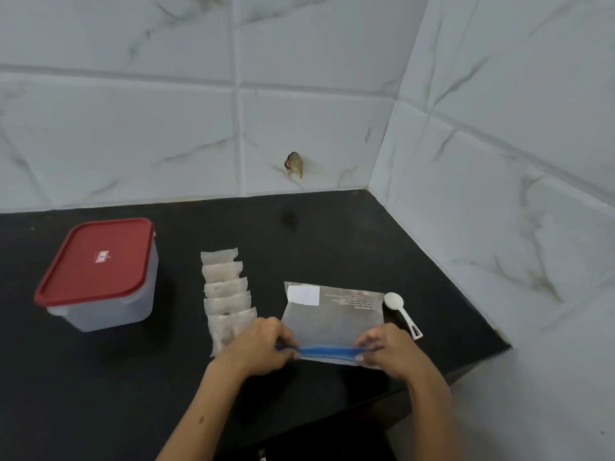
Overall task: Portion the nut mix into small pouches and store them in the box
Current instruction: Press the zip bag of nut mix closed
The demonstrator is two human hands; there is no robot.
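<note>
A large clear zip bag (332, 314) with a white label and a blue zip strip lies flat on the black counter (253, 234). My left hand (263, 347) pinches the left end of the blue strip and my right hand (382, 351) pinches its right end. Several small translucent pouches (226, 287) lie in an overlapping row just left of the bag, the nearest one partly under my left hand. A clear plastic box (109, 304) with its red lid (96, 257) on stands at the left. A white plastic spoon (401, 311) lies right of the bag.
White marble-look tiled walls close the counter at the back and on the right, meeting in a corner. A chipped spot (294, 164) marks the back wall. The counter's front edge runs below my forearms.
</note>
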